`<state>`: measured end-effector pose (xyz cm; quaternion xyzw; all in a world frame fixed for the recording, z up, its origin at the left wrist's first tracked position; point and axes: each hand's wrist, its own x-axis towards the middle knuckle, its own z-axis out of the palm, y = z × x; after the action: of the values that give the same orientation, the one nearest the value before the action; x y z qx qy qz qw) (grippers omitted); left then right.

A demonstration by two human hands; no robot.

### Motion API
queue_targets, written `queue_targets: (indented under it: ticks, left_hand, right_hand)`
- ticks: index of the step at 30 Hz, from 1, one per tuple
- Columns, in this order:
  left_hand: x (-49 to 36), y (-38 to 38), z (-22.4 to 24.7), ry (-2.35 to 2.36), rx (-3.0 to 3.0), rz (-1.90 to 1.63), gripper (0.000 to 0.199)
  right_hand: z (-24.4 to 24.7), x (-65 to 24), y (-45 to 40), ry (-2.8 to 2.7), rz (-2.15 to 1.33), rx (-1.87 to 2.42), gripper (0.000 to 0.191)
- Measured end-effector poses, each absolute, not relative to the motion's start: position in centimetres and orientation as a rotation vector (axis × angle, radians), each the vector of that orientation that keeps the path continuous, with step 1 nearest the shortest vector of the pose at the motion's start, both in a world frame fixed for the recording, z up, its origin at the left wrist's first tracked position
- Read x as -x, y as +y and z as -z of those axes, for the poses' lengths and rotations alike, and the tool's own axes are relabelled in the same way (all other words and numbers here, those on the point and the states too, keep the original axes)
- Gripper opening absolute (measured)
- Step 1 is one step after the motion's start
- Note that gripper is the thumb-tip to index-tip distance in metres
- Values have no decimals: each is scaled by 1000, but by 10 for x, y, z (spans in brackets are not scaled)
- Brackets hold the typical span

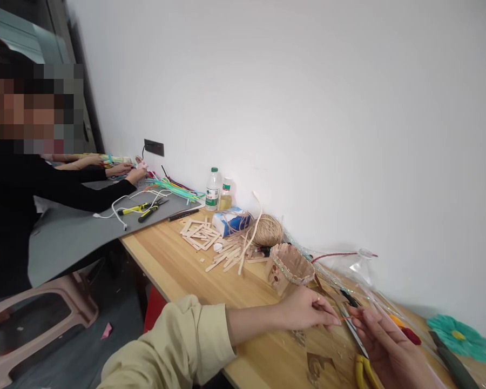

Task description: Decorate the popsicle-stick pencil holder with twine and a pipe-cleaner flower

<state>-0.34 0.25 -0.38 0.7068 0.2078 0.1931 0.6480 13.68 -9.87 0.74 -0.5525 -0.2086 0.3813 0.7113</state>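
Observation:
A thin orange strand [348, 318], perhaps a pipe cleaner, stretches between my two hands just above the wooden table. My left hand [305, 309] pinches one end with its fingertips. On the other side, the fingers of my right hand [384, 337] are closed on it too. A small brown basket [289, 265] with a glittery rim stands just behind my left hand. Below the strand lie scissors [354, 329], and a yellow-handled tool [364, 371] is partly covered by my right hand.
Several wooden sticks [222, 251], a twine ball [268, 229], a tissue pack [230, 220] and two bottles [213, 189] stand toward the wall. A teal flower [461, 336] lies at right. At left, a person in black sleeves [76, 189] works at a grey table [65, 248].

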Motion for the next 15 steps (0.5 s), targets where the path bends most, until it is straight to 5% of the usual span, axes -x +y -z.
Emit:
queue_targets:
  ticks: [11, 15]
  left_hand:
    - [44, 15, -36, 448, -1855, -683, 13]
    - [81, 62, -49, 653, -1855, -992, 23]
  right_hand:
    - [-7, -147, -102, -220, -760, 1104, 27]
    - [12, -170, -107, -299, -713, 1171, 27]
